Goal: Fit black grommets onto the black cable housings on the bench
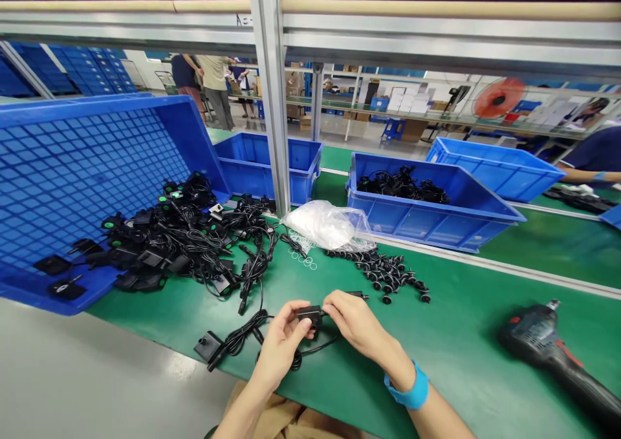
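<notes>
Broadly, green bench mat (436, 361) spans the frame. Tilted blue crate (72, 174) at 9 o'clock, open side toward the mat, spilling a tangle of black cabled units (184, 238) with green dots. Blue bin (427, 206) at 1 o'clock holds more black parts. Power screwdriver (548, 352) lies on the mat at 4 o'clock, well apart from both hands. Clear plastic bag (330, 225) just above centre; scatter of small black caps (383, 271) beside it, clear rings (301, 255) to its left. Left hand (279, 348) and right hand (359, 326) meet at 6 o'clock, close together: each pinches one end of a small black connector (310, 313) between thumb and fingertips, held just above the mat. Its black cable (242, 339) trails toward 8 o'clock, ending at a flat black unit (208, 347). Blue wristband (410, 390) on right wrist.
</notes>
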`<state>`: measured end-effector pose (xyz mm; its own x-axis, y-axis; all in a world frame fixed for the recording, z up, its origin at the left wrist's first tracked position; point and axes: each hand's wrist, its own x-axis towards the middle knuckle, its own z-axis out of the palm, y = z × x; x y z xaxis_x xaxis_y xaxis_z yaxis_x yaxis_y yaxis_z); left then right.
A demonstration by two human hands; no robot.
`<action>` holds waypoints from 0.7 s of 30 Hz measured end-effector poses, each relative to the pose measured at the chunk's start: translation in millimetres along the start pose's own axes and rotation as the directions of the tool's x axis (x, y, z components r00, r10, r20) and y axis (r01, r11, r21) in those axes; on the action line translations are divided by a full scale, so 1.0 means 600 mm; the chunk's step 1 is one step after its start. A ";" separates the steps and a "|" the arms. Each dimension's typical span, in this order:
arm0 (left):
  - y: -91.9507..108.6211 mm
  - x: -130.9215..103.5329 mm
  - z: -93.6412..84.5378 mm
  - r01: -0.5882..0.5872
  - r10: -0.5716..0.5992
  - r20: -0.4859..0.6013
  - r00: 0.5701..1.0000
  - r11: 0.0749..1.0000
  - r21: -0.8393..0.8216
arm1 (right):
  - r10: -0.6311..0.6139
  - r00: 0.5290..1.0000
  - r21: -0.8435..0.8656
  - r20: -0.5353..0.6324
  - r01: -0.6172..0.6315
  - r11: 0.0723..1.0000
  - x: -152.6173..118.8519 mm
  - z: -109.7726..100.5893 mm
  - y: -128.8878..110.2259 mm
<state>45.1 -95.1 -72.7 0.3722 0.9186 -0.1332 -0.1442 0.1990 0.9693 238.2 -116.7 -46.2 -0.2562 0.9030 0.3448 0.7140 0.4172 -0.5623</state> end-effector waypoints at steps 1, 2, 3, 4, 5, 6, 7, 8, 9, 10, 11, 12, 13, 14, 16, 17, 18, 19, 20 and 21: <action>-0.004 0.002 0.001 -0.014 0.014 0.001 1.000 1.000 0.009 | 0.016 1.000 -0.033 -0.004 -0.016 0.999 0.001 0.001 0.006; -0.008 0.004 0.002 -0.029 0.029 0.003 1.000 0.999 0.024 | 0.038 0.999 -0.072 -0.014 -0.039 0.997 0.001 0.000 0.014; -0.011 0.005 0.002 -0.045 0.045 0.012 0.999 0.997 0.056 | 0.067 0.997 -0.117 -0.035 -0.071 0.991 0.002 -0.002 0.024; -0.013 0.006 0.002 -0.066 0.064 0.026 0.998 0.992 0.110 | 0.103 0.992 -0.169 -0.070 -0.113 0.979 0.003 -0.006 0.037; -0.012 0.005 0.000 -0.096 0.088 0.051 0.995 0.978 0.186 | 0.143 0.983 -0.226 -0.119 -0.167 0.960 0.003 -0.012 0.053; -0.010 0.003 -0.002 -0.137 0.118 0.084 0.989 0.952 0.274 | 0.183 0.967 -0.283 -0.176 -0.228 0.932 0.003 -0.018 0.070; -0.007 0.000 -0.005 -0.183 0.148 0.121 0.982 0.914 0.363 | 0.219 0.947 -0.335 -0.234 -0.290 0.897 0.003 -0.025 0.088; -0.002 -0.005 -0.009 -0.227 0.177 0.152 0.972 0.869 0.440 | 0.246 0.926 -0.379 -0.286 -0.346 0.858 0.002 -0.031 0.106; 0.003 -0.011 -0.015 -0.264 0.205 0.171 0.964 0.824 0.501 | 0.266 0.906 -0.413 -0.328 -0.391 0.822 0.001 -0.035 0.123; 0.009 -0.018 -0.023 -0.291 0.236 0.171 0.957 0.783 0.549 | 0.278 0.892 -0.438 -0.357 -0.423 0.793 -0.001 -0.037 0.137; 0.016 -0.026 -0.033 -0.309 0.273 0.152 0.950 0.744 0.593 | 0.284 0.883 -0.454 -0.375 -0.442 0.774 -0.002 -0.037 0.150; 0.022 -0.034 -0.046 -0.315 0.318 0.114 0.941 0.702 0.639 | 0.284 0.879 -0.462 -0.383 -0.448 0.765 -0.003 -0.035 0.160; 0.028 -0.044 -0.063 -0.306 0.371 0.059 0.927 0.653 0.692 | 0.279 0.880 -0.464 -0.385 -0.446 0.765 -0.005 -0.032 0.168; 0.035 -0.054 -0.082 -0.279 0.425 -0.003 0.905 0.600 0.750 | 0.271 0.883 -0.461 -0.383 -0.437 0.772 -0.006 -0.029 0.173; 0.046 -0.077 -0.128 -0.175 0.500 -0.116 0.858 0.497 0.850 | 0.250 0.892 -0.444 -0.378 -0.411 0.796 -0.007 -0.024 0.179; 0.051 -0.089 -0.153 -0.110 0.508 -0.160 0.846 0.460 0.881 | 0.239 0.895 -0.431 -0.378 -0.398 0.810 -0.006 -0.023 0.179; 0.055 -0.100 -0.177 -0.040 0.492 -0.205 0.846 0.441 0.897 | 0.230 0.896 -0.415 -0.380 -0.387 0.823 -0.006 -0.023 0.177; 0.057 -0.109 -0.199 0.029 0.446 -0.247 0.861 0.440 0.897 | 0.224 0.896 -0.396 -0.383 -0.378 0.837 -0.005 -0.024 0.173; 0.058 -0.116 -0.218 0.089 0.374 -0.279 0.885 0.451 0.888 | 0.219 0.896 -0.374 -0.386 -0.369 0.851 -0.003 -0.026 0.167; 0.057 -0.120 -0.233 0.135 0.290 -0.294 0.911 0.465 0.875 | 0.216 0.897 -0.355 -0.385 -0.360 0.863 -0.002 -0.027 0.159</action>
<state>-115.0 -106.6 -58.6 0.0273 0.9947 0.0988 0.7855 -0.0824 0.6133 317.0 -79.5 -87.9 0.1752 0.8609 0.4777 0.9397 -0.0015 -0.3420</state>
